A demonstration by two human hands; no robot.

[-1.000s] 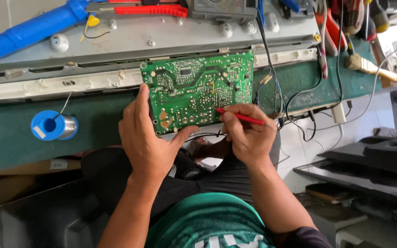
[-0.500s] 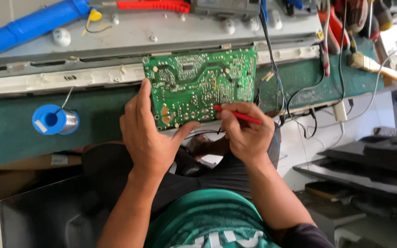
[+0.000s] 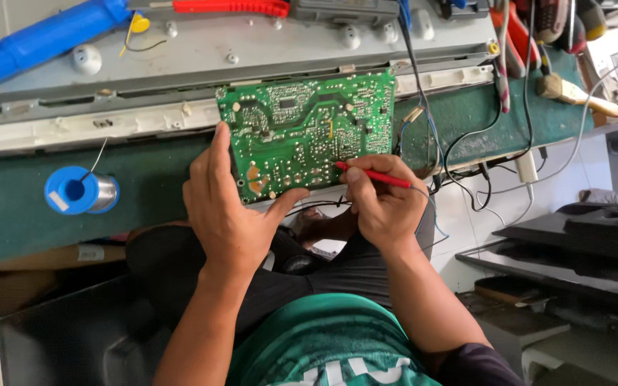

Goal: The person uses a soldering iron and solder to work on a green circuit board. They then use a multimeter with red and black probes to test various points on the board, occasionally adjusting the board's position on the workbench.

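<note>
Your left hand [image 3: 227,207] gripped the green circuit board [image 3: 309,132]; your right hand [image 3: 384,204] pinched a red probe [image 3: 370,175] against it, solder spool [image 3: 80,191] well left, cables [image 3: 466,154] right.

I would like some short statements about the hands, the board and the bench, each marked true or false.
1. The left hand holds the green circuit board by its lower left corner. True.
2. The right hand holds a blue probe. False: the probe is red.
3. The probe tip touches the board. True.
4. The solder spool lies to the right of the board. False: it lies to the left, on the green bench.
5. A brush lies at the right of the bench. True.
</note>
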